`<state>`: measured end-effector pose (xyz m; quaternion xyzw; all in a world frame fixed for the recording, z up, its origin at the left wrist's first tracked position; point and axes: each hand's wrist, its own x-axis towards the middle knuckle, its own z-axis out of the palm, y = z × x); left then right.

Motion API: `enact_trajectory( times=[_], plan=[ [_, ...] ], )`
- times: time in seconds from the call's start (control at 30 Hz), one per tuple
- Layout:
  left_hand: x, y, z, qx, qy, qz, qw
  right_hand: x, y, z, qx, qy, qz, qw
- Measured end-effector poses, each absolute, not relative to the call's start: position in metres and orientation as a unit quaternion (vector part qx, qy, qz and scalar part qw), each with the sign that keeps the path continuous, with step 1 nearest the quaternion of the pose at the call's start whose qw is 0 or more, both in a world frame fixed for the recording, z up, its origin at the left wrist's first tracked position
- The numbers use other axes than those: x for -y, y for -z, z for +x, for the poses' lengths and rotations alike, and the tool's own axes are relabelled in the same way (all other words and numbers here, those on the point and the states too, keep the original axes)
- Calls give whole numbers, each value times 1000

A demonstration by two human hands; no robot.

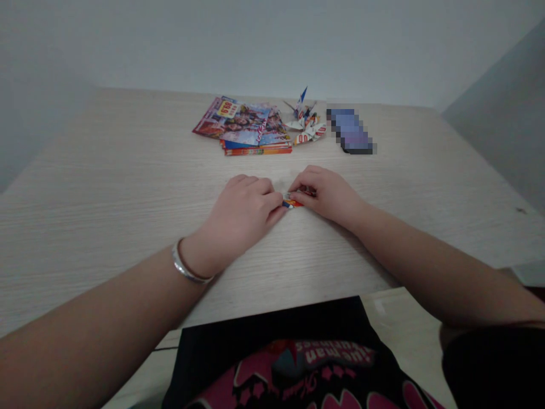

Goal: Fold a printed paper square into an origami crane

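Note:
Both my hands rest on the pale wooden table, meeting at a small folded piece of colourful paper. My left hand, with a silver bangle on its wrist, has its fingers curled and pinches the paper's left end. My right hand is closed too, pressing and pinching the right end. Most of the paper is hidden under my fingers; only a red, orange and blue corner shows.
Farther back lies a stack of colourful printed sheets. Right of it stand folded paper cranes, then a dark blurred flat object. A plain wall runs behind the table. My dark patterned shirt fills the bottom.

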<state>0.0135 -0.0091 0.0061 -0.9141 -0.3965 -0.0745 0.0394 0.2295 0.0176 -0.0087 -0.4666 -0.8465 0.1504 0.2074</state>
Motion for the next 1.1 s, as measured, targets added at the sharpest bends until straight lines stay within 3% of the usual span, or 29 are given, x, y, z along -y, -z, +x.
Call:
enact_trajectory(
  times=[0.17, 0.63, 0.9, 1.1],
  plan=[
    [11, 2, 14, 489, 126, -863, -1, -16, 7, 229, 853, -167, -451, 203],
    [4, 5, 12, 437, 188, -868, -144, -13, 8, 229, 893, -147, -377, 195],
    [4, -1, 12, 451, 174, -869, -107, -10, 5, 224, 869, -168, -429, 180],
    [4, -3, 10, 482, 165, -855, -99, -4, 2, 220, 788, -265, -486, 268]
  ],
)
